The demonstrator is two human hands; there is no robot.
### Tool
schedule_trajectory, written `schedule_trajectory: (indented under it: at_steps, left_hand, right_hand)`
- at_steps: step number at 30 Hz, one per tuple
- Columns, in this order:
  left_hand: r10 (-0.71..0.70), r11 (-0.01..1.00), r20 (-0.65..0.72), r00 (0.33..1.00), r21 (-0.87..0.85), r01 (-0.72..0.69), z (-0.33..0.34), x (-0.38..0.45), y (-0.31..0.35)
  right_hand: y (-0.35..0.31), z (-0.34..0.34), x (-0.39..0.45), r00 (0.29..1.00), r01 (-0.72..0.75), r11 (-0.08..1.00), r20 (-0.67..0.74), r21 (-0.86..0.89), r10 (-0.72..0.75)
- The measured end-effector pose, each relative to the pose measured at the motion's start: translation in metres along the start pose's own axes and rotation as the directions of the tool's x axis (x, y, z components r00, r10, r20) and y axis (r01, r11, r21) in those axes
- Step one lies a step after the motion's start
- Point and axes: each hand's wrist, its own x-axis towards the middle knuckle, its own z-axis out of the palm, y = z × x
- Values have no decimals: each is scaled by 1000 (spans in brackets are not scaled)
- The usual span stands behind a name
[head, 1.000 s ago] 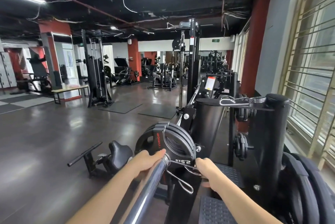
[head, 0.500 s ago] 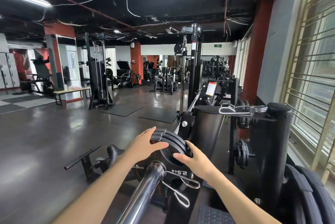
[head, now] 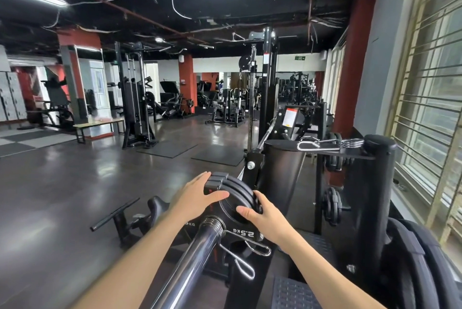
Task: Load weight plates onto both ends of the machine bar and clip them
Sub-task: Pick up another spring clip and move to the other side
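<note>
Setting: a gym floor, seen from a head camera looking down along a chrome machine bar (head: 190, 256) that runs away from the viewer.
Weight plates: a stack of black plates (head: 235, 198) sits on the bar's far end, the nearest one marked 2.5 KG.
Clip: a metal spring clip (head: 240, 250) is on the bar, pressed against the face of the nearest plate, its wire handles hanging free.
Left hand: the left hand (head: 197, 195) lies spread on the upper left rim of the stack, fingers apart, not clamped.
Right hand: the right hand (head: 262, 213) cups the right rim, thumb on the plate face.
What changed: a second ago both hands were down at the clip, squeezing it; now they have let go and moved up onto the plates.
Meaning for the task: this end looks loaded and clipped, and the hands seem to be checking the stack is snug.
Spare clip: another spring clip (head: 322, 145) rests on a black shelf (head: 360, 153) to the right, likely for the other end.
</note>
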Motion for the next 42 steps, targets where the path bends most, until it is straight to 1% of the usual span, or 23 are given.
schedule_trajectory:
  at_steps: [3,5,6,7,9,10,11,13,16,18,20,23,27,29,33,35,38,42]
  left_hand:
    - [3,1000,4,1000,-17,-3,0,0,-2]
    - [-21,995,36,999,-99,25,-4,1,2]
    - [-38,992,26,999,-122,41,-6,2,7]
    - [-42,994,-37,998,-97,39,-7,5,16]
    - [1,1000,-242,970,-1,-1,-5,10,45]
    - [40,999,-309,950,1,-42,-3,14,65]
    - [85,995,-330,940,-15,-96,1,18,86]
    - [208,975,-284,936,-11,-220,9,28,133]
    - [354,935,-247,902,104,-339,17,48,192]
    - [386,920,-245,890,175,-351,21,60,218]
    - [385,914,-247,889,237,-330,27,69,230]
    - [364,916,-240,900,271,-297,36,80,233]
    - [340,935,-272,900,197,-293,40,85,231]
    - [359,931,-297,885,186,-315,40,83,232]
    - [434,898,-360,826,244,-365,44,69,230]
    - [458,886,-364,811,262,-383,45,62,225]
    - [454,888,-362,814,259,-379,39,45,213]
    - [475,876,-352,806,270,-399,21,16,182]
  right_hand:
    - [0,-2,1,1000,-16,1000,20,12,16]
    - [0,-9,0,997,-42,995,64,87,37]
    - [1,-16,-1,995,-70,988,84,136,59]
    - [2,-24,-2,993,-101,978,83,180,88]
    - [8,-48,-4,987,-161,954,22,252,161]
    - [11,-62,-3,979,-188,939,-24,287,204]
    - [14,-77,-2,967,-210,920,-70,330,246]
    - [19,-106,1,941,-215,899,-167,380,296]
    - [21,-139,8,920,-176,905,-262,387,291]
    - [21,-150,14,914,-165,889,-273,427,300]
    - [19,-157,21,919,-155,881,-261,446,294]
    - [13,-162,32,926,-133,851,-243,507,290]
    - [-4,-162,42,946,-121,813,-182,569,268]
    - [-10,-162,47,952,-119,779,-153,615,266]
    - [-22,-165,48,959,-160,733,-72,661,274]
    - [-31,-159,44,953,-161,727,-86,667,289]
    - [-42,-143,44,924,-165,774,-178,611,337]
    - [-60,-109,34,929,-158,851,-217,500,300]
